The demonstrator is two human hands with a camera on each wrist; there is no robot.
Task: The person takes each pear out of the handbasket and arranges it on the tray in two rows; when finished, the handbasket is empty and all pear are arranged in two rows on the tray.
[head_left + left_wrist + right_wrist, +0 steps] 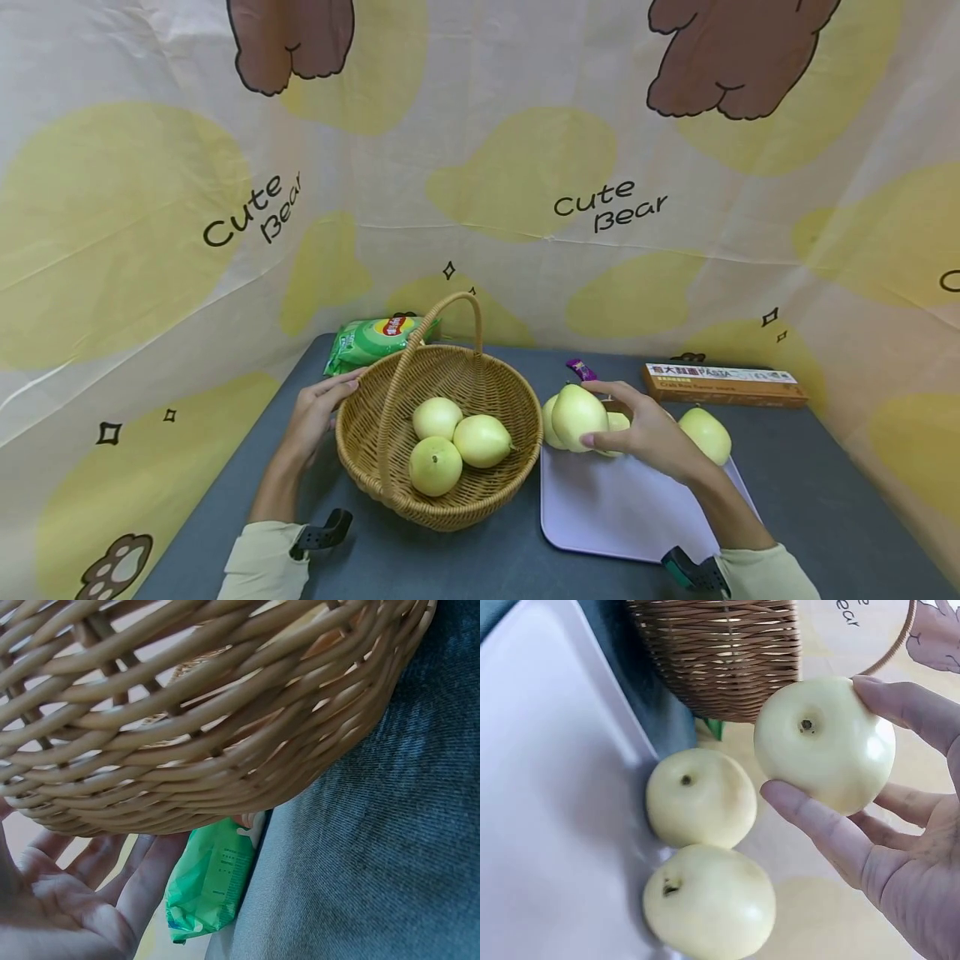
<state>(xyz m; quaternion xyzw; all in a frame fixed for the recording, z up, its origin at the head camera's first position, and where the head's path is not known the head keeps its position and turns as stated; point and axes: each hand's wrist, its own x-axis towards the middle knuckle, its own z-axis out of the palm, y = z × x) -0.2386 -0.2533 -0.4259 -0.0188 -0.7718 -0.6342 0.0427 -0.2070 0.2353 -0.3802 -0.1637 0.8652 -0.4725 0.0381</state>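
Note:
My right hand (648, 429) holds a pale green pear (576, 417) between thumb and fingers, above the far left part of the lilac tray (600, 517). In the right wrist view, this pear (825, 742) is clear of two other pears (701, 797) sitting at the tray's edge. One more pear (705, 435) stands on the tray's right side, beyond my forearm. My left hand (311, 417) touches the left rim of the wicker basket (525, 400), and its fingers (142, 877) look fairly straight against the woven wall. Inside the basket lie three pears (437, 417).
A green snack bag (367, 342) lies behind the basket, under the line of its tall arched handle (397, 375). Beyond the tray are a small purple wrapped candy (581, 369) and a long orange-brown pasta box (726, 386). A printed cloth encloses the table's back and sides.

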